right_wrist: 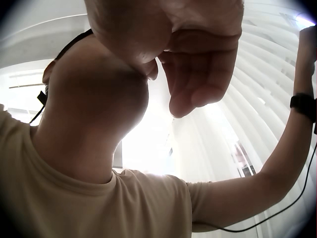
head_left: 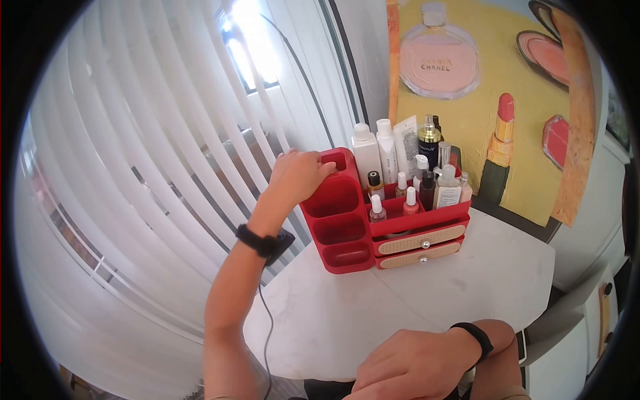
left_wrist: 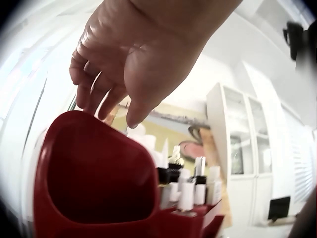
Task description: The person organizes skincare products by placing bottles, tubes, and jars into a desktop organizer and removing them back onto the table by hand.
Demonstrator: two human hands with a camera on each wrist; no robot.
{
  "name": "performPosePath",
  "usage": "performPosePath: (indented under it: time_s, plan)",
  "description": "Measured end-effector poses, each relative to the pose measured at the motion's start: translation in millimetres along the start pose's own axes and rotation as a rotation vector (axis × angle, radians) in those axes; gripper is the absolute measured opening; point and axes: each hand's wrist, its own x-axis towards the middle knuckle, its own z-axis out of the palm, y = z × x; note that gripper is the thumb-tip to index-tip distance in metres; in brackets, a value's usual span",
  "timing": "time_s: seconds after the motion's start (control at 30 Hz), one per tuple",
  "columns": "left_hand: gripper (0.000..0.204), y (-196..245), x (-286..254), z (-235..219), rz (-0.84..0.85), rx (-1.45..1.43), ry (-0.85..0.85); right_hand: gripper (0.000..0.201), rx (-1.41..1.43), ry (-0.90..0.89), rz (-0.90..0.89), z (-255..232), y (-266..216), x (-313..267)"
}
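A red cosmetics organizer (head_left: 320, 260) with several open bins stands on the white table (head_left: 320, 313). My left hand (head_left: 297, 175) is at its back left corner, thumb beside the rearmost bin. In the left wrist view, that hand (left_wrist: 129, 59) hangs over the red bins (left_wrist: 99, 218) with its fingers loosely bent and apart; the fingertips are partly hidden behind a bin wall. White bottles (head_left: 365, 153), a dark pump bottle (head_left: 429, 150) and small nail polish bottles (head_left: 411, 203) fill the right section. My right hand (head_left: 413, 363) hangs relaxed and loosely curled near the table's front edge, holding nothing.
Two drawers (head_left: 420, 240) with woven fronts and pearl knobs sit below the bottles. White vertical blinds (head_left: 133, 167) hang at the left. A makeup painting (head_left: 467, 113) stands behind the table. A cable (head_left: 267, 313) runs down from my left wrist.
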Motion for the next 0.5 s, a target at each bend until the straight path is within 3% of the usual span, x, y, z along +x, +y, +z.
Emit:
performPosePath:
  time_s: [0.03,0.13,0.27,0.33,0.47,0.5]
  plan:
    - [0.043,0.3,6.6,2.9,-0.027,0.182,-0.103,0.024,-0.001,0.006,-0.001,0.2,-1.2,-1.3]
    - [0.046,6.5,21.5,2.5,-0.136,0.239,-0.256,0.025,-0.024,0.025,-0.058,-0.6,-3.7,-1.4]
    - [0.047,-9.0,31.4,12.7,-0.087,0.116,-0.204,0.023,-0.046,0.052,-0.113,-2.5,-6.0,-0.8]
    - [0.052,-15.0,32.7,13.8,-0.059,-0.096,-0.187,0.022,-0.04,0.066,-0.13,-3.0,-7.7,1.1]
    - [0.054,-16.6,37.2,13.8,-0.042,-0.12,-0.207,0.024,-0.068,0.083,-0.176,-6.0,-11.3,3.4]
    - [0.054,-17.5,35.9,14.3,0.009,-0.121,-0.143,0.023,-0.078,0.07,-0.175,-6.0,-11.7,3.4]
